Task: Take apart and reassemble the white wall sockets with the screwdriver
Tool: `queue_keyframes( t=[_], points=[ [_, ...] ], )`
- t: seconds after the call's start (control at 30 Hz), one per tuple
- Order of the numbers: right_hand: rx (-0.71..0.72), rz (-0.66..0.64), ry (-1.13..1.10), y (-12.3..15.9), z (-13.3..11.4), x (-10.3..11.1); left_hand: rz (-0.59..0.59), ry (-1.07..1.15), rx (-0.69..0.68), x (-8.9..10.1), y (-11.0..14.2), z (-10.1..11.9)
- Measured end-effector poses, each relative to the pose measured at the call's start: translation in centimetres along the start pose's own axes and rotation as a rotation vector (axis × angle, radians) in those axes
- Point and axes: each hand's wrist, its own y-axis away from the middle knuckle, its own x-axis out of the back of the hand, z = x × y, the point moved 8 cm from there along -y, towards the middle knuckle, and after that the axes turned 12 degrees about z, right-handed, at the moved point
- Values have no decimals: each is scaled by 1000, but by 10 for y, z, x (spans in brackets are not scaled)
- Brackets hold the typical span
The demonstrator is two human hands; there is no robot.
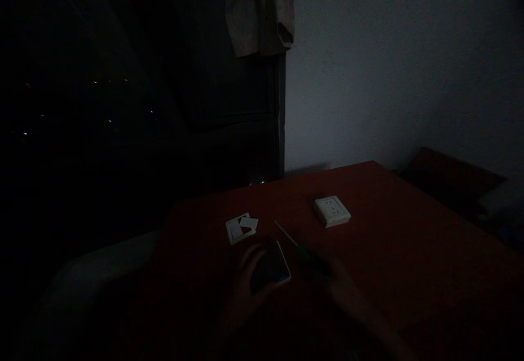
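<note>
Dim reddish table (393, 241): your left hand (244, 285) grips 1 dark square piece (271, 267), on side toward right hand (340, 283); that hand grasps 1 screwdriver (302, 250), shaft slanting away and leftward.

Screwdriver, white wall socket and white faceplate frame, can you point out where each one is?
Screwdriver (302, 250): head view, on its green handle.
White wall socket (329, 206): head view, on its front face.
White faceplate frame (230, 233): head view, on the rim at picture left.
</note>
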Motion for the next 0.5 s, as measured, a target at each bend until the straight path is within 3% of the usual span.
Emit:
queue_keyframes(
  t=[0.1, 0.27, 0.4, 0.5],
  points=[
    [202, -25, 122, -12, -38, 19, -6, 39, 33, -4, 3, -4],
    [436, 83, 318, -26, -100, 44, 7, 83, 20, -6, 2, -8],
    [547, 94, 334, -29, -134, 43, -1, 117, 30, -10, 4, -12],
    [608, 25, 382, -27, -145, 31, 12, 145, 27, -11, 4, -13]
  ],
)
